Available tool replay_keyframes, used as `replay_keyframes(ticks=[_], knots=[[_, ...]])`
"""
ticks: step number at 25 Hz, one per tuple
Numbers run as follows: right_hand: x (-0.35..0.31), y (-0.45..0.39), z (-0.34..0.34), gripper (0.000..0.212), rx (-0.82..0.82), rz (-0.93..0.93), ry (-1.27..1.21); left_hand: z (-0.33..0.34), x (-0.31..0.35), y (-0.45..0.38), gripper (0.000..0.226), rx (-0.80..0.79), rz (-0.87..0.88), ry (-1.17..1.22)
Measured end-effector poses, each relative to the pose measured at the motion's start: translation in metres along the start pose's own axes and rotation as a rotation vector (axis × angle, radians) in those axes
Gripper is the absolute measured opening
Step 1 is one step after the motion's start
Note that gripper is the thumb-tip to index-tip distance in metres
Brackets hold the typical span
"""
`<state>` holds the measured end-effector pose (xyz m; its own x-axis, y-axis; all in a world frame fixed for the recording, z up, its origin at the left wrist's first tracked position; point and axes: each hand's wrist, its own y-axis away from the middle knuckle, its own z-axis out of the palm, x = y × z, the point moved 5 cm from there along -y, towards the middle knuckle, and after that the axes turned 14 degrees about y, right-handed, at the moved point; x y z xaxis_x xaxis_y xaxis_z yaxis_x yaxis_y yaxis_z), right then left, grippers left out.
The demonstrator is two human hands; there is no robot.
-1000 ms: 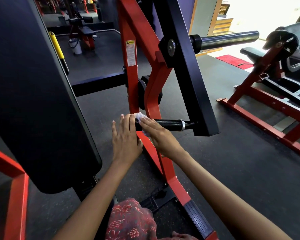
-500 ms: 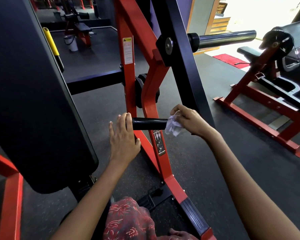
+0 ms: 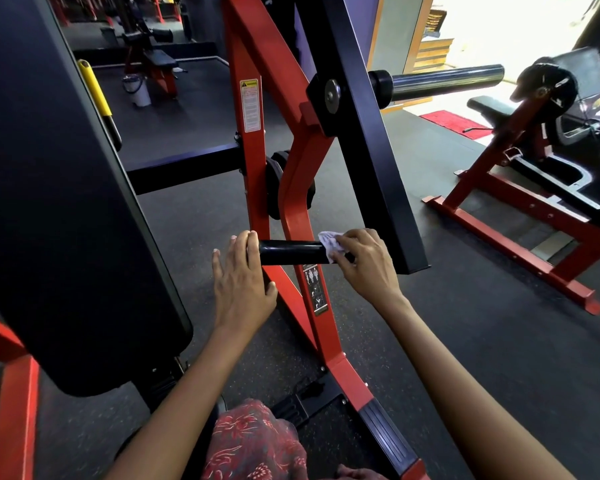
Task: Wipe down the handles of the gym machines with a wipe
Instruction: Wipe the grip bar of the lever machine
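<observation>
A person seated at a red steel-framed gym machine (image 3: 293,188) works on its short, black, cylindrical rubber-gripped handle (image 3: 291,252), which juts out level from the machine's slanted black lever arm (image 3: 357,133). The right hand (image 3: 362,263) is curled over the end of the handle nearest the lever arm, clenching a small, crumpled white wipe (image 3: 329,244) against the grip; the wipe bunches out from under the fingers on the side facing the bare middle of the handle. The left hand (image 3: 241,280) grasps nothing: its fingers are straight and lie flat against the handle's free end, with the fingertips just above the handle and the thumb spread below it. Behind the handle, the red frame carries a white warning label (image 3: 250,105) on its upright, and below the handle a strip of black instruction stickers (image 3: 315,289) runs down a slanted red strut. To the left of the handle looms the machine's large, black padded chest support (image 3: 49,202). Above and to the right of the handle, a chrome weight-loading sleeve (image 3: 444,83) sticks out from the lever arm. Further right of the handle stands a second red-framed machine with a black padded bench (image 3: 534,174) on the dark rubber floor (image 3: 465,323). Below the handle, at the frame's foot, the person's red floral-patterned clothing (image 3: 253,445) fills the lower edge.
</observation>
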<state>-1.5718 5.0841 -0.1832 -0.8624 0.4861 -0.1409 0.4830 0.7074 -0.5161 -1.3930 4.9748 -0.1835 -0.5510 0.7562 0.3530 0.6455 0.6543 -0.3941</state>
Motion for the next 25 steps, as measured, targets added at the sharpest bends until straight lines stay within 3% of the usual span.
replay_keyframes(ticks=[3, 6, 9, 12, 17, 21, 25], knots=[[-0.015, -0.007, 0.001, 0.029, -0.043, 0.046, -0.096, 0.001, -0.001, 0.0, 0.091, -0.007, -0.004, -0.002], [-0.066, -0.005, -0.005, 0.032, 0.011, -0.061, -0.238, 0.001, 0.0, 0.0, 0.091, -0.006, -0.007, -0.019], [-0.051, 0.006, -0.006, 0.041, 0.066, -0.156, -0.21, 0.0, -0.001, 0.001, 0.09, -0.01, -0.007, -0.023], [0.006, 0.003, 0.003, 0.044, 0.008, 0.023, -0.104, 0.0, -0.001, 0.001, 0.091, -0.006, 0.0, -0.021], [-0.006, 0.011, 0.007, 0.025, 0.0, -0.014, -0.059, 0.001, -0.001, 0.0, 0.091, -0.021, -0.013, 0.001], [-0.001, -0.012, 0.005, 0.027, -0.091, 0.194, -0.191, -0.001, -0.002, 0.001, 0.09, -0.019, -0.001, 0.001], [-0.047, 0.005, -0.005, 0.033, -0.021, -0.055, -0.213, -0.001, -0.002, 0.001, 0.091, 0.002, 0.001, 0.005]])
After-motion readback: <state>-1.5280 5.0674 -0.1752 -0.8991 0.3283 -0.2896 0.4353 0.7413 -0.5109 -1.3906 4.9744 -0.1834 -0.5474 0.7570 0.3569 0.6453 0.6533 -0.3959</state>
